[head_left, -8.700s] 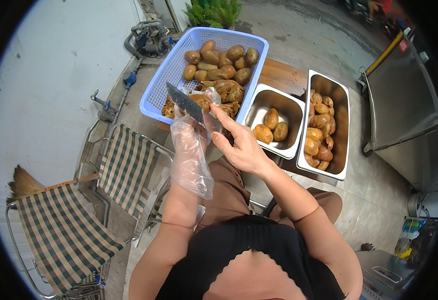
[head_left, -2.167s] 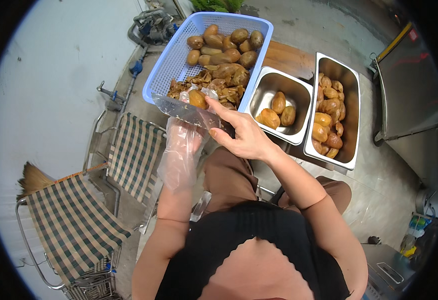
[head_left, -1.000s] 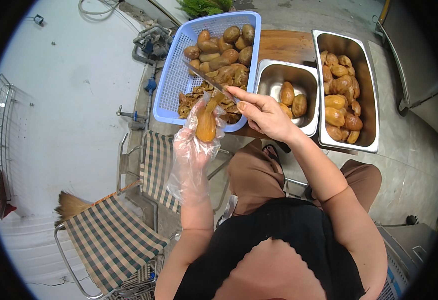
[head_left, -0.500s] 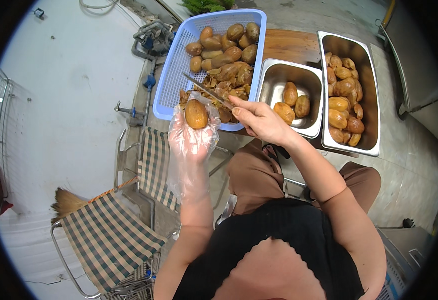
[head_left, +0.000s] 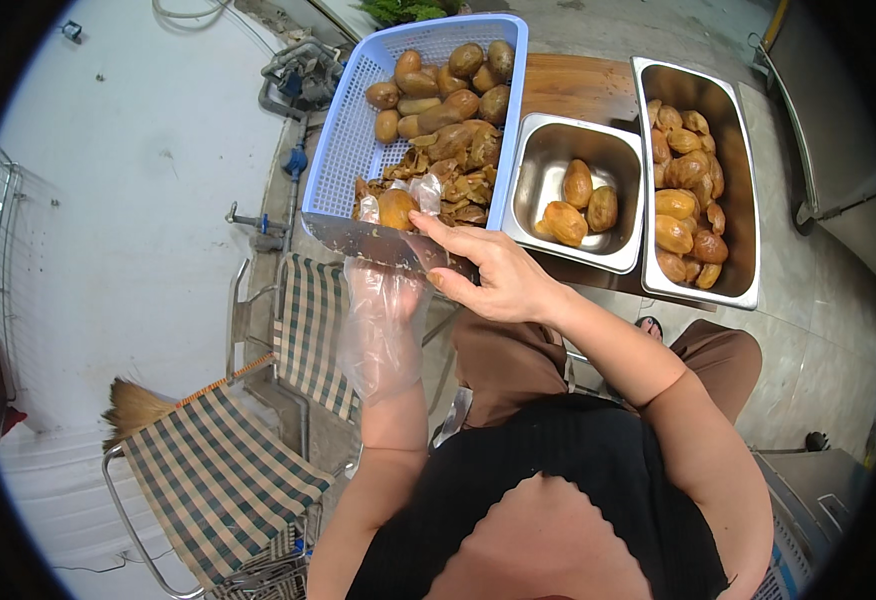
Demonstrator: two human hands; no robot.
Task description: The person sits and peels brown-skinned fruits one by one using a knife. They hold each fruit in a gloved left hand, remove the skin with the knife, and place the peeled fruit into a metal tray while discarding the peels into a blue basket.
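Observation:
My left hand (head_left: 386,292), in a clear plastic glove, cups an oval yellow-brown fruit (head_left: 396,211) at the near edge of a blue plastic basket (head_left: 324,180). My bare right hand (head_left: 498,272) grips a knife (head_left: 370,246) by its handle, which its fingers mostly hide. The wide blade, spotted with bits, lies across in front of the fruit and covers part of my left hand. Whether the blade touches the fruit I cannot tell. Inside the basket, whole brown fruits (head_left: 466,60) sit at the far side, and loose peels (head_left: 470,190) pile up at the near side.
Right of the basket, a small steel pan (head_left: 538,170) holds three peeled-looking fruits. Beyond it stands a longer steel pan (head_left: 748,200) with several more. Both rest on a wooden table (head_left: 578,85). Checkered folding chairs (head_left: 218,480) and a straw broom (head_left: 136,405) are at my left.
The knife has swung from pointing away over the basket to lying across in front of the fruit. My right hand has come nearer and turned; the fruit has moved slightly nearer the peels.

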